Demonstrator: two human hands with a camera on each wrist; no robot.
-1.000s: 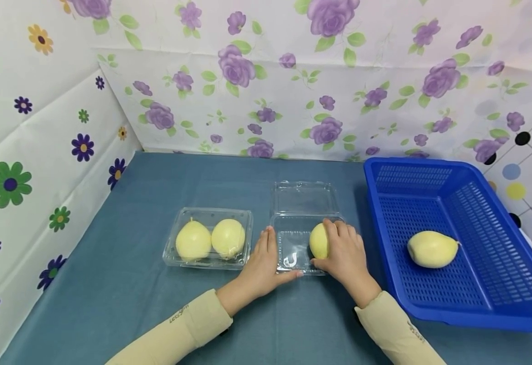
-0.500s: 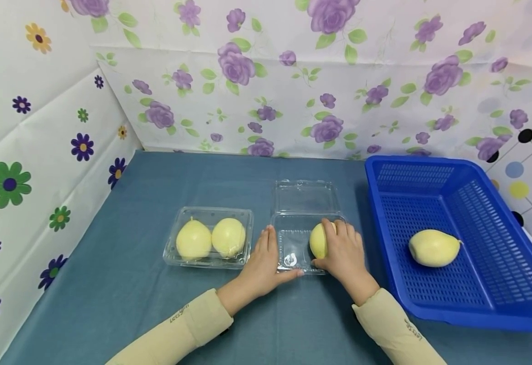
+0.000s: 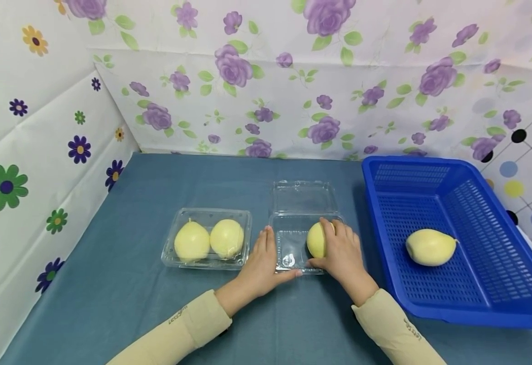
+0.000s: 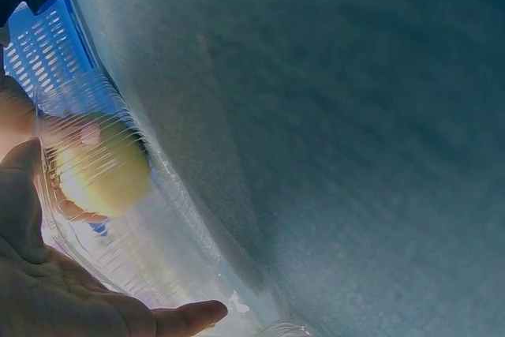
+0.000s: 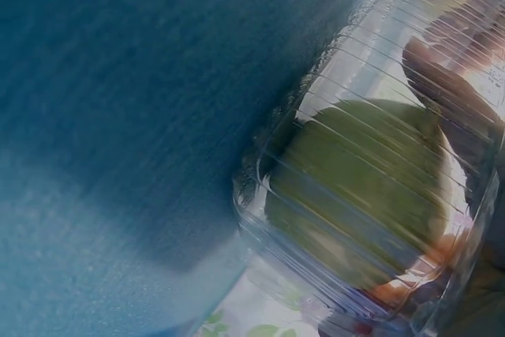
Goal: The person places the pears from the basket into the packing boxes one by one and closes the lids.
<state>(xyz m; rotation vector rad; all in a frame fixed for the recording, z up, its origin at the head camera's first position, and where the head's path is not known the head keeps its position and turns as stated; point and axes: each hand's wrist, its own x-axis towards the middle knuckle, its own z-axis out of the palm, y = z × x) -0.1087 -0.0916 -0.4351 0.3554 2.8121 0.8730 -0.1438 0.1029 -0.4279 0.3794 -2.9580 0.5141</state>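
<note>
An open clear plastic clamshell box [image 3: 288, 248] lies on the table, its lid [image 3: 303, 196] folded back toward the wall. My right hand [image 3: 344, 254] grips a pale yellow pear [image 3: 315, 241] in the right half of that box, fingers over its far side and thumb at the near side. Along the left wall lie the straight fingers of my left hand [image 3: 261, 266], while the thumb stretches along the front rim. Through the ribbed plastic wall, the pear [image 5: 355, 187] shows in the right wrist view; the left wrist view also shows the pear [image 4: 106, 167].
Left of my hands sits another clear box [image 3: 170, 258] with two yellow pears [image 3: 191, 242] inside. A blue perforated basket [image 3: 386, 284] stands on the right, one pear [image 3: 431, 247] lying in it. Blue-grey cloth [image 3: 124, 284] covers the table, and a flowered sheet [image 3: 179, 30] hangs behind.
</note>
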